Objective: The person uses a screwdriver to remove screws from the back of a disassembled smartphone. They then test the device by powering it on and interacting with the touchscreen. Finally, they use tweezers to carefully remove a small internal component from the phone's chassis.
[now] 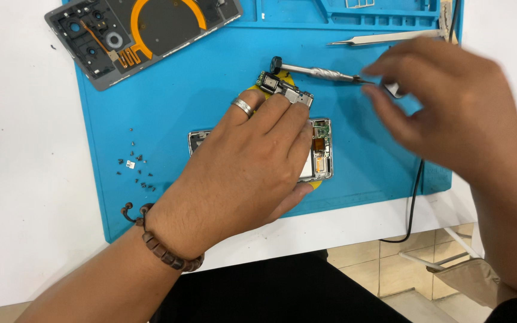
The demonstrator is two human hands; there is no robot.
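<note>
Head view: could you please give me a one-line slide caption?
Left hand presses an opened silver phone on a blue mat; right hand reaches a slim metal screwdriver.

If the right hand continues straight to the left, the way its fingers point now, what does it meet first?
Probably the small screwdriver lying on the blue mat: the right hand has its fingertips already near the tip. The hand is blurred, so contact and height stay unclear.

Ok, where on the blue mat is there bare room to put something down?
Bare mat between the back cover and the left hand, and a strip along the mat's near edge. Crowded: loose screws at left, and the middle, with phone frame, screwdriver and right hand.
</note>
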